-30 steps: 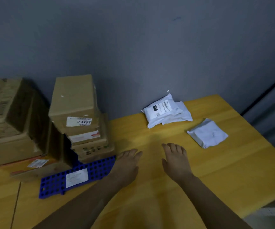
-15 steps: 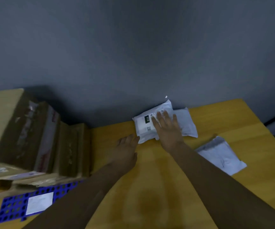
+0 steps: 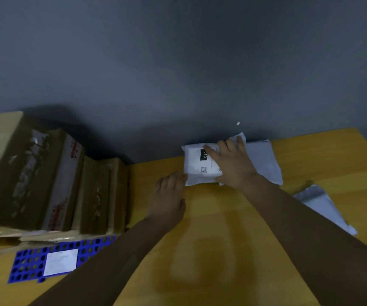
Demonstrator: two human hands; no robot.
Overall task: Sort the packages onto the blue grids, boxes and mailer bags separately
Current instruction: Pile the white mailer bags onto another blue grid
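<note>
The labelled white mailer bag (image 3: 194, 166) is found at the rear of the wooden worktop (image 3: 222, 250), overlapping a second bag (image 3: 264, 162) against the grey wall (image 3: 178, 62). It is judged light, soft and slick, so a hold at opposite edges is advised. The right hand (image 3: 233, 166) is laid flat upon it, fingers straight. The left hand (image 3: 169, 195) touches its near corner, fingers unclenched. Cardboard boxes (image 3: 45, 173) stand on the blue grid (image 3: 30, 266).

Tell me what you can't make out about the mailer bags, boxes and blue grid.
All in the head view:
Label print on the top mailer bag: partly covered by the right hand, the rest too small.
Lower mailer bag: mostly under the top one.
Blue grid: far part under the cardboard boxes, right end behind the left forearm.
White sheet on the grid: print blurred.
</note>
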